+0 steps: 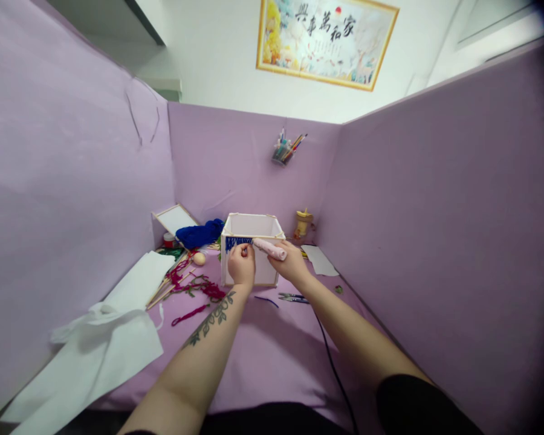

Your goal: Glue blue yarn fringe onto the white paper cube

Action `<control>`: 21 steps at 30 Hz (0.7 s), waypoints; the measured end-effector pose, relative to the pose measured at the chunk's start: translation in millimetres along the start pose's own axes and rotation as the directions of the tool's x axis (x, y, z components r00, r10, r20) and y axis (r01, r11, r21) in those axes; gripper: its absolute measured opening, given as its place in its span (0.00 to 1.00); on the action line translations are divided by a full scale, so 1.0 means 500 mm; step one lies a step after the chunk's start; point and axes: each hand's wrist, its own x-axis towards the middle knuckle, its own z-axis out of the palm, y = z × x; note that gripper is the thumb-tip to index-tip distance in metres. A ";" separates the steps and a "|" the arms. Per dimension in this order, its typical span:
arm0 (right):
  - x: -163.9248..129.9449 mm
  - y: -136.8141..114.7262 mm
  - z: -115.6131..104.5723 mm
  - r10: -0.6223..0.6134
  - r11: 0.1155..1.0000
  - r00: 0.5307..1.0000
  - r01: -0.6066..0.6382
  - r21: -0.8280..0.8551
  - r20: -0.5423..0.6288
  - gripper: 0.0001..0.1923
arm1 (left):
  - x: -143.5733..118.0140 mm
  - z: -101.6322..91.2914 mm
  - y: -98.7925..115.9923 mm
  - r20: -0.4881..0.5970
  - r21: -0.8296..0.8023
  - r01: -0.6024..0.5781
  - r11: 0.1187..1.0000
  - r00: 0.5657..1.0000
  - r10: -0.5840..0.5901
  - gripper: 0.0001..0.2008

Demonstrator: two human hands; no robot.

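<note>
The right hand grips the gun, tip leftward by the yarn; the left hand, fisted, contents unclear, sits just below.

This looks like a craft corner in a home: at the top of the frame, a gold-framed calligraphy print hangs on a white wall, above lilac partitions that enclose a lilac-covered table. Blue yarn, magenta yarn and thin wooden sticks left of centre, plus thread snips and a stick-edged white box near the middle, point to handicraft.
</note>
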 end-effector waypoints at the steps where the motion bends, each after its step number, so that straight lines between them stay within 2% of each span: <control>1: 0.001 -0.001 -0.001 0.001 1.000 1.000 -0.001 0.003 0.007 0.04 | 0.000 0.000 0.000 0.003 -0.004 0.000 1.000 1.000 0.000 0.06; 8: 0.000 0.006 0.001 -0.020 1.000 1.000 0.020 0.010 -0.010 0.03 | -0.003 -0.002 0.005 0.006 0.015 0.010 1.000 1.000 -0.010 0.06; 13: -0.003 0.008 -0.008 -0.028 0.996 0.998 0.032 0.079 -0.054 0.04 | -0.004 -0.002 0.001 0.019 0.011 0.001 1.000 1.000 -0.001 0.07; 21: -0.041 0.037 -0.045 0.104 0.984 0.970 -0.067 0.168 -0.219 0.05 | -0.002 -0.001 -0.002 -0.020 0.010 -0.014 1.000 1.000 0.014 0.07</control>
